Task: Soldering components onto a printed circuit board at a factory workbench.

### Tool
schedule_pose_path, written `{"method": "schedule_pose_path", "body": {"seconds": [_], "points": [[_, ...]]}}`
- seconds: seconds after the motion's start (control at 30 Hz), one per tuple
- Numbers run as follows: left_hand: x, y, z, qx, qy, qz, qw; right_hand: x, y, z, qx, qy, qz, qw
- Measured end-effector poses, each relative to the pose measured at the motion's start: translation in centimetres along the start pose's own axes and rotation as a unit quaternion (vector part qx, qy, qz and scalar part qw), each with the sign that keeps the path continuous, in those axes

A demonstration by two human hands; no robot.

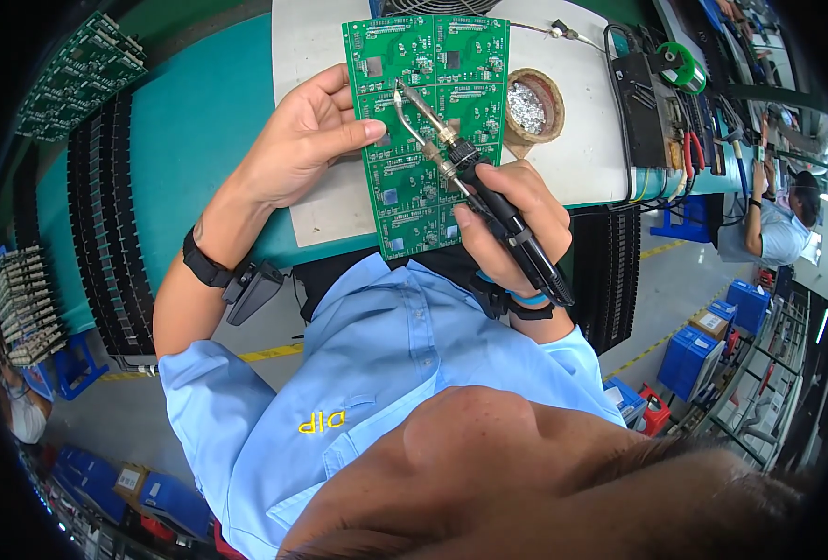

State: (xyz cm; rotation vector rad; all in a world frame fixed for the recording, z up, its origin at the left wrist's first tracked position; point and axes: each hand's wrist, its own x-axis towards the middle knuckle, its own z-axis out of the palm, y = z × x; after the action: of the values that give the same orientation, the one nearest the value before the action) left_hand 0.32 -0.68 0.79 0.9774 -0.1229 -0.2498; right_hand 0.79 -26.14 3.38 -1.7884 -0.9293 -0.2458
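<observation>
Well, soldering iron [464, 155] in right hand [537, 207] over circuit board [477, 107]

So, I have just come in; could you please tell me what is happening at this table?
A person in a light-blue shirt is handling a green circuit board panel. The left hand holds it by its left edge. The right hand grips a black-handled soldering tool, its tip end over the upper half of the panel; whether it touches is too small to tell. A round brown bowl with silvery bits stands to the right of the panel.
</observation>
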Motion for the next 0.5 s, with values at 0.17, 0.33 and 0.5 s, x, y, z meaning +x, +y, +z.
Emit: {"method": "schedule_pose_path", "body": {"seconds": [0.17,0.33,0.5], "points": [[-0.06,-0.03,-0.08,-0.002,0.003,-0.004,1.0,-0.08,0.01,-0.11,-0.001,0.007,-0.005,1.0],[-0.06,0.09,0.08,0.0,0.005,-0.003,1.0,-0.32,0.14,-0.29,0.004,0.017,-0.021,1.0],[-0.06,0.03,0.06,-0.001,0.003,-0.003,1.0,-0.35,0.18,-0.3,0.004,0.007,-0.02,1.0]]}}
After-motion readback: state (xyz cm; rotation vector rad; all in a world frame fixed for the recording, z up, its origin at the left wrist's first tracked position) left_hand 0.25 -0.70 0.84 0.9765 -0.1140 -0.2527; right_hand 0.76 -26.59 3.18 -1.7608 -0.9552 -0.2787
